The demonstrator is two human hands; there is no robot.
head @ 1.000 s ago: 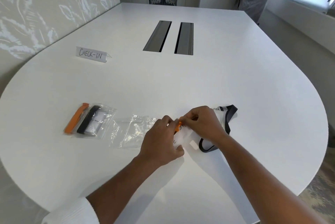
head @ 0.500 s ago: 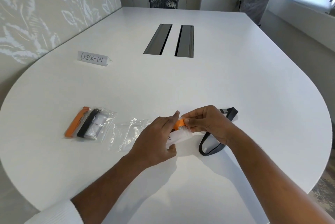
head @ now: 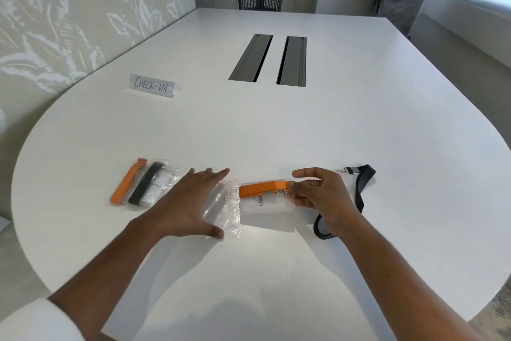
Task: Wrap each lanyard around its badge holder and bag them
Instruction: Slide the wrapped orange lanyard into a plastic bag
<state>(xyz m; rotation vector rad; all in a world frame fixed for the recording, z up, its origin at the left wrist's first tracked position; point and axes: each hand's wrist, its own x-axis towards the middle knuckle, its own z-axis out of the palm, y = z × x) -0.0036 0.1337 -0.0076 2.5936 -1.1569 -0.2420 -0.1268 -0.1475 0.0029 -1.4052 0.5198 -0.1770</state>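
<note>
Two hands are seen over the white surface (head: 318,133). The left hand (head: 190,202), which half a second ago was held against the badge holder, has been moved leftward and is now laid flat, fingers straight, on the empty clear bag (head: 224,205). The orange lanyard (head: 262,188), wrapped around the clear badge holder (head: 265,209), is pinched at its clip end by the right hand (head: 320,197); the bundle has been lifted slightly and turned toward the bag mouth. A black lanyard (head: 362,188) lies just beyond the right wrist, unchanged. A filled bag (head: 149,186) with orange and black lanyards remains at left. The "CHECK-IN" sign (head: 152,85) stands farther back.
</note>
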